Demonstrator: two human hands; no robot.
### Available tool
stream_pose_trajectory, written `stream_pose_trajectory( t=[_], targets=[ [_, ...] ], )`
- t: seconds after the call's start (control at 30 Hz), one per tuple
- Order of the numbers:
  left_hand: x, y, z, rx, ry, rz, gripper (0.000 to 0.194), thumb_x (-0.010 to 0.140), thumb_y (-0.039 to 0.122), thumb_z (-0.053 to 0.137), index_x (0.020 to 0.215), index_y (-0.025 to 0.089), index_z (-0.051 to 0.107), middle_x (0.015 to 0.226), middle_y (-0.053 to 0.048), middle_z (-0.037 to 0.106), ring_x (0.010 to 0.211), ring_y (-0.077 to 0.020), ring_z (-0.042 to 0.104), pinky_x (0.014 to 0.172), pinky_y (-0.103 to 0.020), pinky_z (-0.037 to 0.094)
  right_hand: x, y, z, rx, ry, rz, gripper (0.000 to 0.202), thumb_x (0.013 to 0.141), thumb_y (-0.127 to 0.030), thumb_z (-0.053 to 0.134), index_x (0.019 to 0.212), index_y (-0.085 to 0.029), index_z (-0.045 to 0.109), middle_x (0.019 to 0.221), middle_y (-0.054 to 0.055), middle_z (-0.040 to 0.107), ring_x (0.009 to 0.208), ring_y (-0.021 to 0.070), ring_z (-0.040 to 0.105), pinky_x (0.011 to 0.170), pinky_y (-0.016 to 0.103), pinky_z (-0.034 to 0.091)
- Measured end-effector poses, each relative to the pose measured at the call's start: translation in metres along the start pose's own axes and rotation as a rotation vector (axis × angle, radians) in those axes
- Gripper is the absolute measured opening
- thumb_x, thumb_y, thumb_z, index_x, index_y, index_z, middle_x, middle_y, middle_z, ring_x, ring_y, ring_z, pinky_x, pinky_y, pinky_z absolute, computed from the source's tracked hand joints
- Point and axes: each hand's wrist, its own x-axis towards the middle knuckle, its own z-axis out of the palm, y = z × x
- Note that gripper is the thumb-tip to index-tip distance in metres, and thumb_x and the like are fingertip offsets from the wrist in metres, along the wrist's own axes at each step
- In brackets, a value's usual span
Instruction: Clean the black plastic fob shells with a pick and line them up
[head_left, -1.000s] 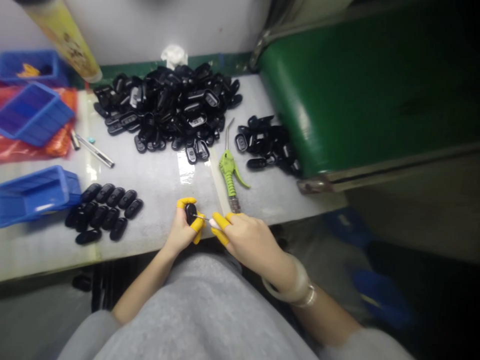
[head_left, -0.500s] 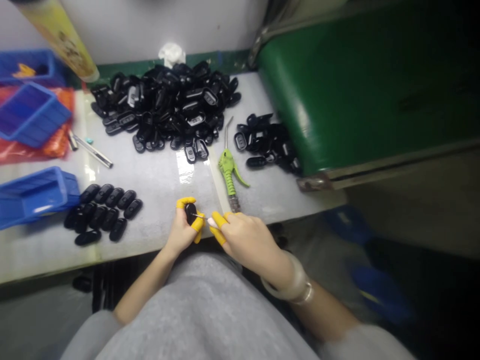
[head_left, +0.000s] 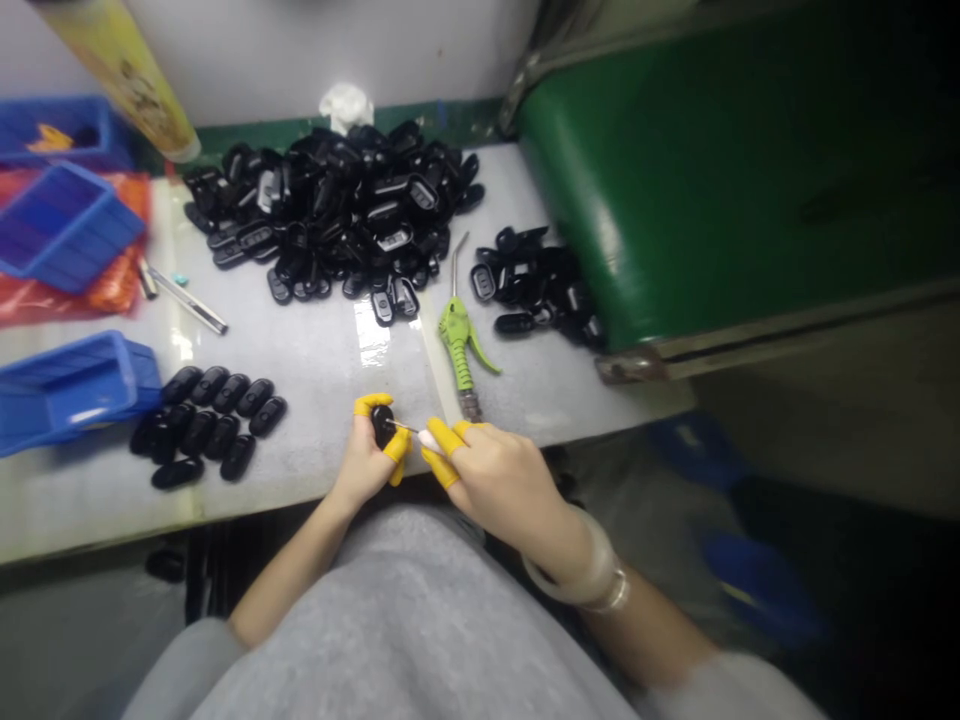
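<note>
Yellow finger cots cover several fingertips of both hands. My left hand [head_left: 367, 455] is closed round a black key fob [head_left: 382, 425] near the table's front edge. In my right hand [head_left: 487, 470] I pinch a thin metal-tipped tool [head_left: 428, 440] with a white handle; its tip meets the face of the fob. I cannot make out the exact kind of tool. Left of my hands, several black fobs [head_left: 223, 437] lie in rows. A large heap of fob cases [head_left: 330, 215] spreads across the back, and a smaller pile [head_left: 536, 285] lies to the right.
A green air blow gun [head_left: 459, 350] lies just beyond my right hand. Blue bins [head_left: 75, 385] stand at left, near a utility knife [head_left: 187, 302] and an orange bag [head_left: 124, 285]. A yellow bottle [head_left: 142, 85] and white tissue [head_left: 347, 106] are behind. A green surface [head_left: 675, 200] rises at right.
My right hand has shifted very slightly right, with the tool tip still at the fob. The left hand keeps its hold, and the piles look unchanged.
</note>
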Motion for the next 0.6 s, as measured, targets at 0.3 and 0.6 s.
stream_pose_trajectory(
  t=[0.3, 0.6],
  targets=[
    [0.0, -0.0009, -0.0001, -0.006, -0.008, 0.003, 0.04, 0.081, 0.026, 0.06, 0.111, 0.026, 0.032, 0.069, 0.01, 0.051, 0.031, -0.0032, 0.04, 0.029, -0.016, 0.033, 0.0001, -0.0012, 0.0007, -0.007, -0.082, -0.001, 0.017, 0.089, -0.024, 0.054, 0.076, -0.018, 0.063, 0.061, 0.001, 0.056, 0.057, 0.0155, 0.051, 0.053, 0.03, 0.023],
    [0.0002, 0.0001, -0.0004, 0.004, 0.0, -0.018, 0.042, 0.082, 0.028, 0.063, 0.111, 0.027, 0.033, 0.07, 0.009, 0.051, 0.032, -0.0028, 0.04, 0.031, -0.016, 0.033, 0.0014, 0.0018, 0.0023, 0.011, -0.015, 0.024, 0.026, 0.094, -0.027, 0.047, 0.084, -0.017, 0.068, 0.062, 0.002, 0.059, 0.057, 0.015, 0.051, 0.053, 0.03, 0.026]
  ],
)
